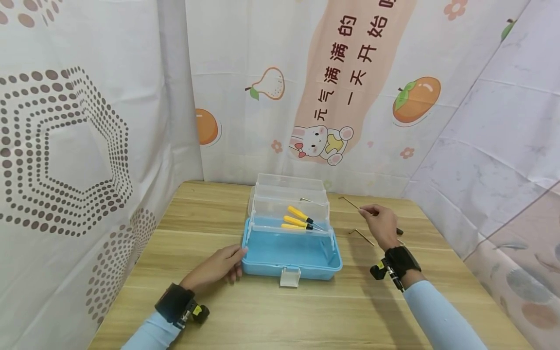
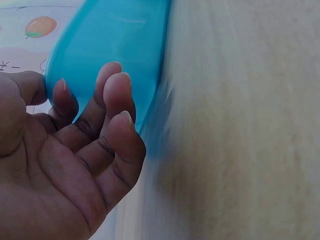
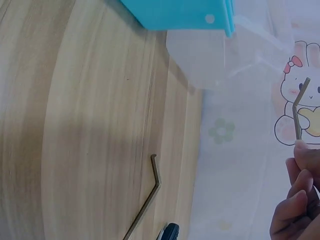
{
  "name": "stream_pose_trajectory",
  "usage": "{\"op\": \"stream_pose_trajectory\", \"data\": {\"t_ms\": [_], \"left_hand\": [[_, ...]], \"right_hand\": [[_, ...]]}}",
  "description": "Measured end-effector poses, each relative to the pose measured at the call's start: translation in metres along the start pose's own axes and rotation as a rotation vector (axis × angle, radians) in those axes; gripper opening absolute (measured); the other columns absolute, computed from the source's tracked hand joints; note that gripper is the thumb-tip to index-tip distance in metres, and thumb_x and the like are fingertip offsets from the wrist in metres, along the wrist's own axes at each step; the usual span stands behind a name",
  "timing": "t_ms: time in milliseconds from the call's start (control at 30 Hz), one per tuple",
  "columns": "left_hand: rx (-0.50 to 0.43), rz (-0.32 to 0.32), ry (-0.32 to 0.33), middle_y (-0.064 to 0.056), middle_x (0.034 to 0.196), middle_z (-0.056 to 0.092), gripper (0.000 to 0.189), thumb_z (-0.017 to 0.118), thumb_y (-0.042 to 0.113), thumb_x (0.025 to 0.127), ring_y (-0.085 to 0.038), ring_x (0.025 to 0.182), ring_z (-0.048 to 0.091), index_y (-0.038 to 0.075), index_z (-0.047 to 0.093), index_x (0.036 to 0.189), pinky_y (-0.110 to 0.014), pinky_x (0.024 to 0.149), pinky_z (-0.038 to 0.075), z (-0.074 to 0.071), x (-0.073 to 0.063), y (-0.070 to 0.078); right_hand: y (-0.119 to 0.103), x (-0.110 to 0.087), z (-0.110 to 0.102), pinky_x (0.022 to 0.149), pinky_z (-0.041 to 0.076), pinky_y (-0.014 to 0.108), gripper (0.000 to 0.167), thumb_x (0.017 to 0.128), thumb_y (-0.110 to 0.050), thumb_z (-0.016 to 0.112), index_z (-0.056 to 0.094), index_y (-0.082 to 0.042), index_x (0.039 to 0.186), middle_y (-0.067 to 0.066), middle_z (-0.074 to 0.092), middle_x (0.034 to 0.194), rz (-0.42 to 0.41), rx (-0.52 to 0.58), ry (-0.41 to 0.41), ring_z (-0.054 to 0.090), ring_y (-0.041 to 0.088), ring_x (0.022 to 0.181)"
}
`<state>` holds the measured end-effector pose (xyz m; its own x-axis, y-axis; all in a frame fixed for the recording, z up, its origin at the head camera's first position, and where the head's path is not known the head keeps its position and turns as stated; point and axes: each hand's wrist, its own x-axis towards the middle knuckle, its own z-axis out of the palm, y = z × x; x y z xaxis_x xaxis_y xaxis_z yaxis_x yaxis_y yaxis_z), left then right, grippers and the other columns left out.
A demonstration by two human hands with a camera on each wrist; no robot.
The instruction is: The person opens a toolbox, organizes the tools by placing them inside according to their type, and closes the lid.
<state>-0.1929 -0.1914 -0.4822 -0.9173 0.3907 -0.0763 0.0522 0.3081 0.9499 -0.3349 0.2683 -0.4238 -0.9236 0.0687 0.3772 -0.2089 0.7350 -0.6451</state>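
Note:
A light-blue toolbox stands open, its clear lid and trays folded up at the back. My left hand holds its left front corner. In the left wrist view the thumb is at the rim and the curled fingers are along the outer wall. To the right of the box, my right hand pinches a bronze-coloured hex key near one end, its bent tip pointing away. Another hex key lies on the table below that hand. Yellow-handled screwdrivers lie in a clear tray.
A thin metal key lies in the upper clear tray. Beyond my right wrist, a dark-handled tool is partly hidden on the wooden table. Printed curtains hang right behind the table and along both sides.

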Motion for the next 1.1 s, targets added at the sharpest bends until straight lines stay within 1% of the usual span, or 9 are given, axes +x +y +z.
{"op": "stream_pose_trajectory", "data": {"t_ms": [233, 333, 500, 800, 933, 1100], "left_hand": [[0.011, 0.008, -0.009, -0.012, 0.082, 0.065, 0.045, 0.04, 0.044, 0.112, -0.022, 0.067, 0.062, 0.004, 0.055, 0.099, -0.034, 0.058, 0.055, -0.001, 0.001, 0.001], [0.015, 0.006, -0.01, -0.012, 0.082, 0.066, 0.045, 0.04, 0.044, 0.112, -0.022, 0.067, 0.062, 0.004, 0.055, 0.099, -0.034, 0.058, 0.055, -0.001, 0.002, 0.0], [0.012, 0.003, -0.014, -0.013, 0.082, 0.066, 0.045, 0.04, 0.045, 0.112, -0.022, 0.067, 0.063, 0.004, 0.056, 0.099, -0.034, 0.058, 0.055, -0.001, 0.002, -0.001], [-0.001, -0.006, 0.004, -0.012, 0.082, 0.066, 0.046, 0.042, 0.047, 0.111, -0.023, 0.067, 0.062, 0.004, 0.056, 0.1, -0.033, 0.057, 0.053, 0.0, 0.001, -0.001], [-0.01, -0.008, 0.0, -0.011, 0.082, 0.066, 0.046, 0.042, 0.047, 0.11, -0.023, 0.067, 0.062, 0.004, 0.056, 0.1, -0.033, 0.057, 0.053, 0.0, 0.001, -0.001], [-0.008, -0.001, -0.006, -0.012, 0.082, 0.066, 0.046, 0.042, 0.047, 0.111, -0.022, 0.067, 0.062, 0.004, 0.056, 0.1, -0.033, 0.057, 0.053, 0.0, 0.001, -0.001]], "right_hand": [[-0.006, 0.001, 0.004, 0.064, 0.042, 0.026, 0.026, 0.101, -0.031, 0.07, 0.078, -0.008, 0.108, 0.011, 0.074, 0.1, -0.015, -0.001, -0.002, 0.057, 0.021, 0.081], [-0.009, 0.0, 0.006, 0.067, 0.043, 0.027, 0.026, 0.101, -0.031, 0.07, 0.078, -0.008, 0.108, 0.012, 0.074, 0.101, -0.022, 0.014, 0.0, 0.057, 0.022, 0.083], [-0.015, -0.001, 0.009, 0.071, 0.043, 0.028, 0.025, 0.1, -0.032, 0.071, 0.078, -0.008, 0.107, 0.012, 0.074, 0.101, -0.012, 0.046, -0.008, 0.057, 0.022, 0.086], [-0.02, 0.001, 0.014, 0.066, 0.043, 0.028, 0.026, 0.1, -0.034, 0.07, 0.078, -0.01, 0.108, 0.01, 0.073, 0.098, -0.03, 0.046, -0.018, 0.057, 0.022, 0.081], [-0.022, 0.001, 0.015, 0.065, 0.043, 0.027, 0.027, 0.101, -0.035, 0.07, 0.078, -0.01, 0.109, 0.01, 0.073, 0.098, -0.035, 0.048, -0.024, 0.057, 0.022, 0.08], [-0.025, 0.001, 0.017, 0.065, 0.043, 0.026, 0.027, 0.1, -0.034, 0.071, 0.078, -0.009, 0.108, 0.01, 0.073, 0.1, -0.047, 0.065, -0.021, 0.057, 0.022, 0.081]]}}
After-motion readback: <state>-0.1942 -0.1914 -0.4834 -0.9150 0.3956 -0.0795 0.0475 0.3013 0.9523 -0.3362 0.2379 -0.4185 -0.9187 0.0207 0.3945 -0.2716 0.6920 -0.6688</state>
